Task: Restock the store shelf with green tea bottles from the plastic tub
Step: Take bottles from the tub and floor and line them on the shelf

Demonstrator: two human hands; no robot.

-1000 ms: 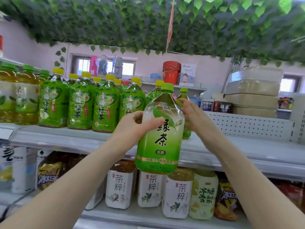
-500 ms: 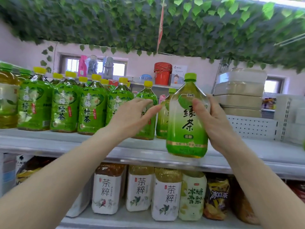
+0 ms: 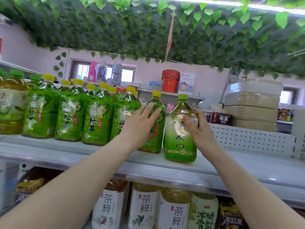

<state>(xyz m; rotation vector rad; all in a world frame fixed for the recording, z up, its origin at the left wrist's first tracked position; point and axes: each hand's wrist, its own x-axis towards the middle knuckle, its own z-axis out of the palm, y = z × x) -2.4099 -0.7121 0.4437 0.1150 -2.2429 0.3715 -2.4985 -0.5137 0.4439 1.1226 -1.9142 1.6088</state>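
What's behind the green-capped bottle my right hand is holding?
The green-capped bottle and right hand cover whatever stands directly behind. Beside its neck a pink object peeks out, and the white perforated back panel runs off to the right.

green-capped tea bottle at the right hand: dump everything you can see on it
The green-capped bottle is clear plastic with a light green screw cap. Its wrap label fades from pale at the shoulder to bright green, with dark characters and a gold band near the base. It is upright, and its base appears to sit on the shelf near the front edge. The right hand grips its upper right side, thumb across the front. A yellow-capped bottle stands close on its left; contact is unclear.
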